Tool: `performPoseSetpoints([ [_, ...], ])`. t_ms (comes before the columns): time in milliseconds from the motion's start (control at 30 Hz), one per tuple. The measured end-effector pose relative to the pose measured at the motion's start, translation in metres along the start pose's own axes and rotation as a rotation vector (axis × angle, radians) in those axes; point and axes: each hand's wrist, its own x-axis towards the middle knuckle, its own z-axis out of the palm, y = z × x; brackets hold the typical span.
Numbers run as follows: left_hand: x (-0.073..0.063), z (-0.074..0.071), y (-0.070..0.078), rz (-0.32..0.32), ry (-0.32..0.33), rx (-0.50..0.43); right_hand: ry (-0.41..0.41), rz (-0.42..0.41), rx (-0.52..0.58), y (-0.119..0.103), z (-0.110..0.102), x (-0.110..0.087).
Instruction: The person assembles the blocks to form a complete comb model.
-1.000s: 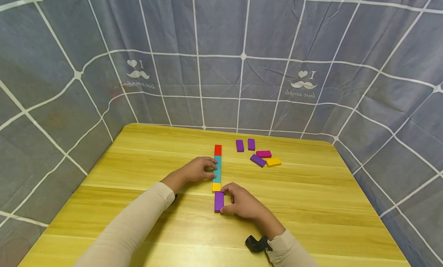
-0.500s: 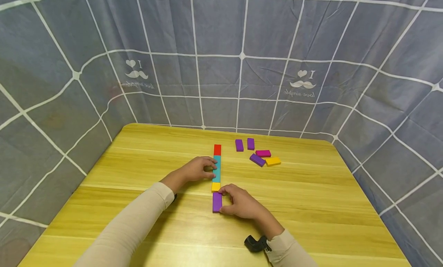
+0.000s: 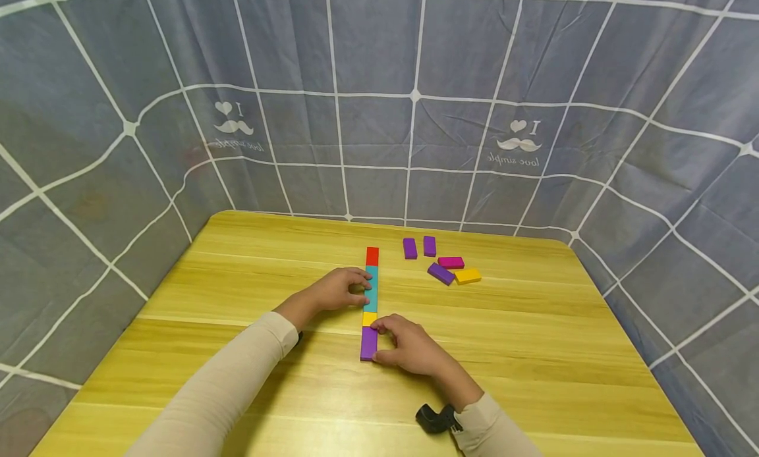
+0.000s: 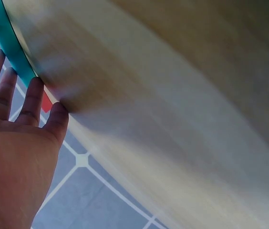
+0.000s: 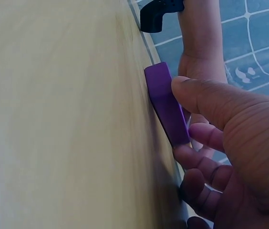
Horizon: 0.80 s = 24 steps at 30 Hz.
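Observation:
A straight row of flat blocks runs away from me on the table: a red block (image 3: 372, 256) at the far end, a teal stretch (image 3: 372, 291), then a yellow block (image 3: 368, 319). At the near end lies a purple block (image 3: 368, 345), in line with the yellow one and seemingly against it. My left hand (image 3: 339, 290) rests beside the row, its spread fingertips touching the teal part's left side; the left wrist view shows them along the teal edge (image 4: 10, 45). My right hand (image 3: 415, 346) holds the purple block between thumb and index finger near its two ends.
To the right of the row's far end lie three loose purple blocks (image 3: 441, 274), a magenta block (image 3: 451, 263) and another yellow block (image 3: 468, 276). A grey checked curtain (image 3: 379, 128) hangs around the wooden table (image 3: 534, 351). A black wrist device (image 3: 435, 419) sits by the right cuff.
The purple block has slid left with my right hand, then slightly away from me, lining up with the row and closing on the yellow block. My left hand has stayed put.

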Motion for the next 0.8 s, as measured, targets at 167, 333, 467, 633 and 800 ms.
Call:
performPoseSetpoints([
  [167,0.0001,-0.0002,-0.0001,-0.006,-0.005,0.001,0.002,0.01,-0.005,-0.0008,0.0,0.0013],
  [333,0.0012,0.0003,-0.0014,-0.017,-0.007,0.001,0.005,0.015,0.004,-0.0029,-0.0008,0.0017],
  [467,0.0005,0.0007,-0.002,-0.015,0.001,-0.003,0.015,0.006,0.006,-0.0032,-0.0008,0.0026],
  [633,0.0002,0.0001,-0.0022,-0.005,0.004,-0.002,0.018,0.007,0.002,-0.0037,-0.0004,0.0033],
  [800,0.001,-0.0001,-0.0026,0.004,-0.001,0.002,0.014,0.014,0.003,-0.0042,-0.0012,0.003],
])
